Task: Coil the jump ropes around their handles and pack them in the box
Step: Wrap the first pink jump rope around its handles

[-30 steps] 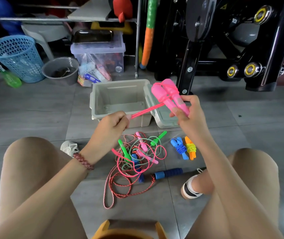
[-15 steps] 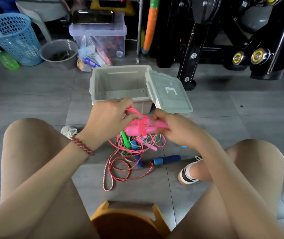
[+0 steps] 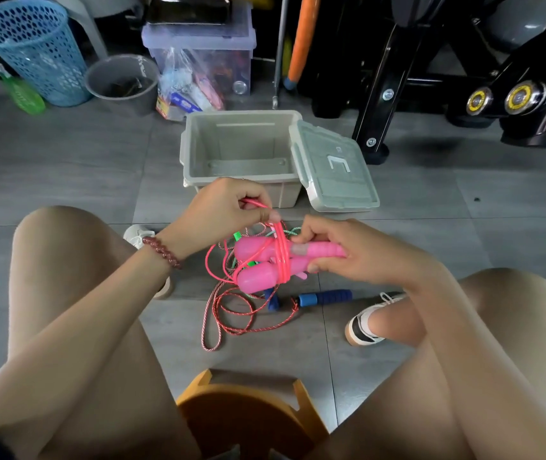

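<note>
Right hand (image 3: 361, 252) is clenched around the ribbed ends of the two bright pink plastic jump-rope handles (image 3: 266, 263), held side by side above the floor, over the pile, just in front of the box. Left hand (image 3: 228, 207) pinches the thin pink cord (image 3: 281, 257), which already crosses the pair in a few tight turns near mid-length.

Risks, as judgement:
- The turns sit bunched in one narrow band. If tension drops they could slide off toward the bulbous ends and unwind.
- The handles are gripped only at one end. A hard pull on the cord could splay the pair apart or twist it in the grip.
- Slack pink cord hangs down into the tangle of red-and-white braided rope (image 3: 231, 313), green cord and blue foam-grip handles (image 3: 326, 297) on the grey tile floor (image 3: 65, 167). It may snag and drag those along.

Orientation: the long axis of the pink handles runs roughly left-right across the view, near level. Rounded bulbous ends point to the person's left, ribbed grip ends to the right inside the right hand. The cord wraps run crosswise to that axis.

Open grey plastic storage box (image 3: 241, 151) looks empty, with its lid (image 3: 334, 171) leaning at its right side. Nothing packed yet.
</note>
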`<state>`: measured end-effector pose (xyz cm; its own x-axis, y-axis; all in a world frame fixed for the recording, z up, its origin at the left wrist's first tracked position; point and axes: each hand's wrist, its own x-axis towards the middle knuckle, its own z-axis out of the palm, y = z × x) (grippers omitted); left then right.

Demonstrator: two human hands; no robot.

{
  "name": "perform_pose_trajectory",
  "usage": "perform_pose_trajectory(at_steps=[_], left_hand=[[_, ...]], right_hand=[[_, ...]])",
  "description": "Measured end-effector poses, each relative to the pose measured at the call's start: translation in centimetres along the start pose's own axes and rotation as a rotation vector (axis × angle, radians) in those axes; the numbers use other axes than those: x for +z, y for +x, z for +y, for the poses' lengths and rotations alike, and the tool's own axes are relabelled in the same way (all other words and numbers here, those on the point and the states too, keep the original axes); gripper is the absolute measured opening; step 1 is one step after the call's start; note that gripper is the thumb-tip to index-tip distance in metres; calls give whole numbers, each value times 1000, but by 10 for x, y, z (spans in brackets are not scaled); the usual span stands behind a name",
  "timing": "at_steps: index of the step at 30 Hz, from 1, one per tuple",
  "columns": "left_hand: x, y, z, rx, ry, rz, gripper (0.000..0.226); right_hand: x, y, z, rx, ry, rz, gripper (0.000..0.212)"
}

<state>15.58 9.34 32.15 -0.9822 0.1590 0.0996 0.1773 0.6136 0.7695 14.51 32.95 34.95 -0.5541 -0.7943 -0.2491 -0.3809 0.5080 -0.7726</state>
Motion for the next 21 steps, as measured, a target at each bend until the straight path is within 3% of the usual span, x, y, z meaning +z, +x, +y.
perform_pose_trajectory(at_steps=[4,7,10,13,16,18,21], left_hand=[[-3,4,-8,8,-144,-107,27],[-3,4,-9,-2,-270,-246,39],[-1,5,-15,1,-271,-234,58],[2,8,-21,-83,-164,-229,37],[4,8,-21,-48,-14,-211,19],[7,6,-20,-56,-4,-200,11],[10,2,-14,-51,84,-185,23]], right_hand=[[-1,-3,2,-69,167,-41,28],[-6,-10,0,-99,436,-39,26],[-17,-14,3,-190,662,197,39],[-26,-11,13,-200,874,493,61],[-22,-5,21,-62,1007,697,73],[-16,0,22,13,1118,771,65],[-12,4,24,120,1160,870,44]])
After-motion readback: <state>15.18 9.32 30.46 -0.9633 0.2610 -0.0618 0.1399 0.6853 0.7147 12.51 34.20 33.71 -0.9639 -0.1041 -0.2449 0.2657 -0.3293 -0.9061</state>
